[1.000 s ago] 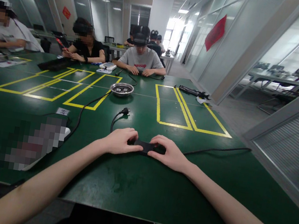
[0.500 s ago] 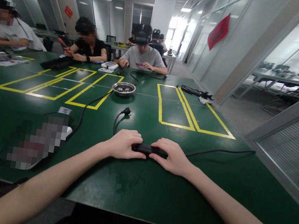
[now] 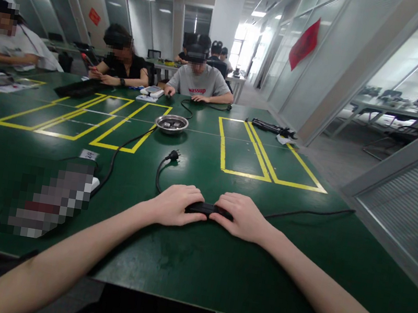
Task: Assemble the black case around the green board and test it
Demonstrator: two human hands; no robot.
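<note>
A black power adapter [image 3: 205, 209] lies low over the green table, held at both ends. My left hand [image 3: 176, 205] wraps its left end, thumb along the near side. Its right end is in my right hand [image 3: 241, 217], fingers closed over the top; both palms hide the ends. From the left side a black cord curls up to a plug [image 3: 173, 155], which rests on the table with its prongs pointing right. A thinner black cable [image 3: 311, 213] runs from beyond my right hand toward the table's right edge.
A metal bowl [image 3: 171, 124] with small metal parts stands ahead. Yellow tape outlines [image 3: 243, 174] mark the green table [image 3: 192, 265]. A blurred-out object [image 3: 55, 201] lies at left beside a cable. Black tripod-like gear [image 3: 272, 128] is at far right. People sit across the table.
My hands keep their grip on the power adapter, with the right fingers slightly shifted. The person opposite has lowered a hand to the table.
</note>
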